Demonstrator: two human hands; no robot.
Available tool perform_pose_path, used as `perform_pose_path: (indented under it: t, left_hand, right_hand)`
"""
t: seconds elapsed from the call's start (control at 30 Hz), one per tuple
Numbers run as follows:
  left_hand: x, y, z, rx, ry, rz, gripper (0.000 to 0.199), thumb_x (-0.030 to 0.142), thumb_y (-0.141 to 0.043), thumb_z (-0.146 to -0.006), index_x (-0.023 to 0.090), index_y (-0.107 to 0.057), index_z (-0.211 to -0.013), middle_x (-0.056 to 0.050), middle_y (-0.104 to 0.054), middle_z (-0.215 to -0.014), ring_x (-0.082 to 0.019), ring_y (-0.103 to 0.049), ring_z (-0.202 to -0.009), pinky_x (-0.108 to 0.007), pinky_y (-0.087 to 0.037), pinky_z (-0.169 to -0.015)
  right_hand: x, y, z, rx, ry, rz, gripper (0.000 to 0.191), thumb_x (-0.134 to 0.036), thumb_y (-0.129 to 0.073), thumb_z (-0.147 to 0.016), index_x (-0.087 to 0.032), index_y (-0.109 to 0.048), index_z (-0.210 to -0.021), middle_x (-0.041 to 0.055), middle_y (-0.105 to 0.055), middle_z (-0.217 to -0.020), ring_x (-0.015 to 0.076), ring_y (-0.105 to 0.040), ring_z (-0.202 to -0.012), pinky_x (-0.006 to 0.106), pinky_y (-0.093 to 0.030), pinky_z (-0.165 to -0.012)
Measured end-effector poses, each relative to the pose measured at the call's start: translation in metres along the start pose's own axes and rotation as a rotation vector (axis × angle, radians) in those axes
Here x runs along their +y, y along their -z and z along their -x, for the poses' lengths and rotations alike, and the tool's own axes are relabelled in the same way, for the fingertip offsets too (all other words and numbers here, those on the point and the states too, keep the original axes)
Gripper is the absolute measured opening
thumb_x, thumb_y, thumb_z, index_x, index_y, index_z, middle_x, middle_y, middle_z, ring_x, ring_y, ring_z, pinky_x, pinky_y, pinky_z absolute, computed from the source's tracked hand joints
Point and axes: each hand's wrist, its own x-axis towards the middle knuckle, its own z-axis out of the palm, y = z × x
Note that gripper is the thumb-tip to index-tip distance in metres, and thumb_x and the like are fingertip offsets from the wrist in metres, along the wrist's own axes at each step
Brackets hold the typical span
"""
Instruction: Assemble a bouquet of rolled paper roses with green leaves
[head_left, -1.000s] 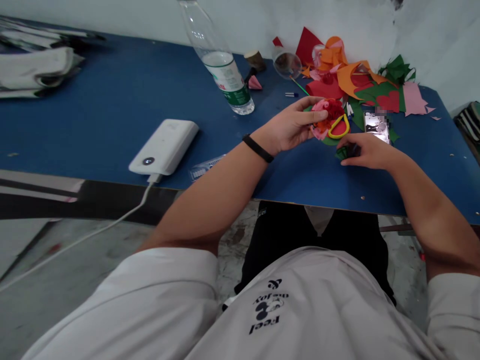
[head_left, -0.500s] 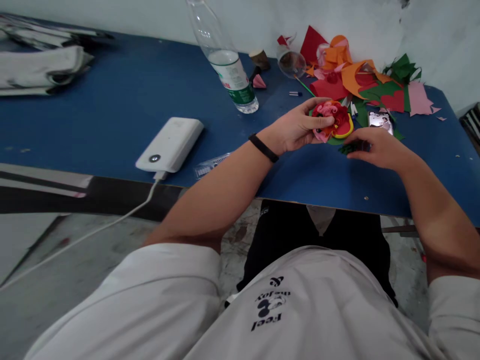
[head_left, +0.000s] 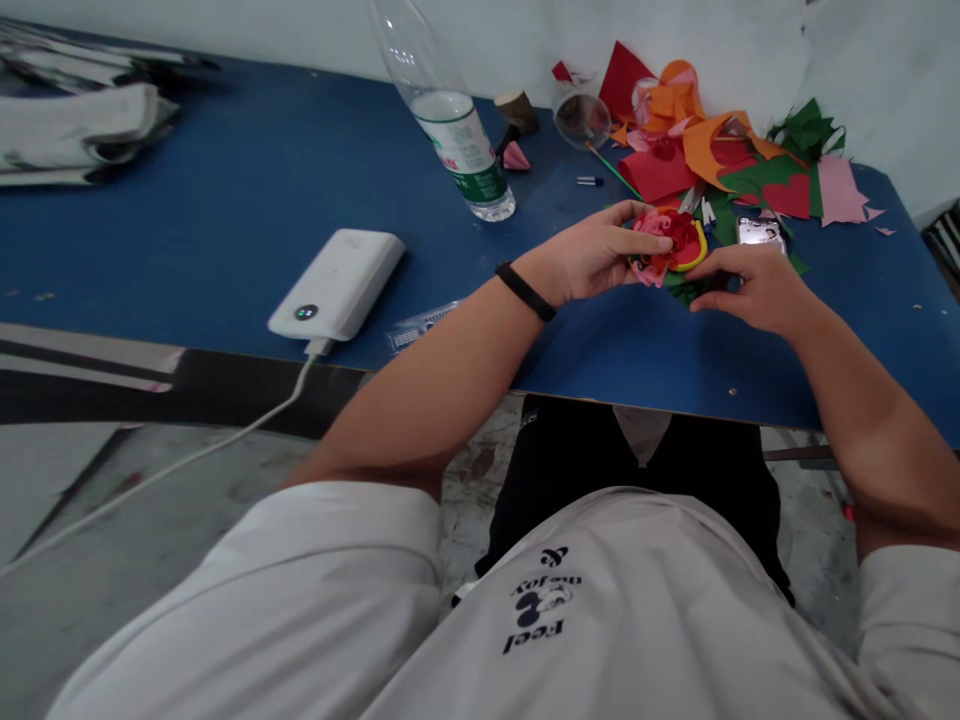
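Note:
Between the thumb and fingers of my left hand [head_left: 600, 250] is a craft flower [head_left: 686, 243] in red, pink and orange with a yellow edge. My right hand [head_left: 757, 285] is closed at the flower's lower right side, pinching a small dark green cut piece [head_left: 682, 291] that lies against the underside of the flower. Where that piece meets the flower is too small to make out. Just beyond my right hand lies a phone with a bright screen [head_left: 761, 235].
Red, orange, pink and green scraps [head_left: 712, 155] are heaped by the wall, near a clear plastic cup [head_left: 582, 122]. A water bottle [head_left: 469, 150] stands left of them. A white power bank [head_left: 337, 285] trails a cable over the blue table's [head_left: 225, 190] front edge.
My right hand has moved slightly left and up, bringing the green piece from just below the flower to its underside. My left hand keeps its hold on the flower.

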Motion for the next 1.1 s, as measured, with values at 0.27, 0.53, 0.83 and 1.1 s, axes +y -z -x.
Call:
perform_pose_path:
  t: [0.27,0.53,0.83,1.1]
  left_hand:
    - [-0.001,0.001,0.000,-0.045,-0.019,0.026,0.052,0.001,-0.094,-0.089,0.017,-0.069,-0.132,-0.003,-0.087,-0.111,-0.015,-0.088,-0.085,-0.027,-0.074,-0.080]
    - [-0.003,0.008,-0.003,-0.102,-0.038,-0.013,0.060,0.002,-0.097,-0.086,0.018,-0.072,-0.137,-0.004,-0.089,-0.117,-0.016,-0.089,-0.090,-0.030,-0.076,-0.086]
    - [-0.002,0.013,-0.007,-0.160,-0.125,-0.145,0.088,0.002,-0.108,-0.070,0.024,-0.074,-0.147,-0.003,-0.090,-0.124,-0.024,-0.091,-0.111,-0.036,-0.076,-0.103]
    - [-0.001,0.004,0.002,-0.093,-0.102,-0.081,0.070,0.005,-0.095,-0.084,0.026,-0.073,-0.147,-0.001,-0.089,-0.121,-0.017,-0.086,-0.101,-0.033,-0.074,-0.100]
  right_hand:
    - [-0.006,0.004,0.000,0.165,-0.004,-0.059,0.024,-0.044,-0.104,-0.085,-0.031,-0.092,-0.101,0.0000,-0.090,-0.095,0.0225,-0.078,-0.076,0.040,-0.068,-0.076]
    - [-0.009,0.004,0.002,0.111,0.036,-0.104,0.019,-0.034,-0.094,-0.094,-0.032,-0.093,-0.112,0.0014,-0.093,-0.105,0.0243,-0.085,-0.087,0.041,-0.072,-0.084]
    - [-0.009,0.009,0.000,0.115,0.075,-0.043,0.012,-0.042,-0.097,-0.094,-0.033,-0.090,-0.092,0.0028,-0.091,-0.099,0.0240,-0.079,-0.079,0.041,-0.063,-0.071]
    - [-0.024,0.002,-0.001,0.177,0.150,-0.040,0.005,-0.037,-0.093,-0.100,-0.036,-0.091,-0.095,0.0018,-0.091,-0.103,0.0283,-0.085,-0.088,0.047,-0.070,-0.080]
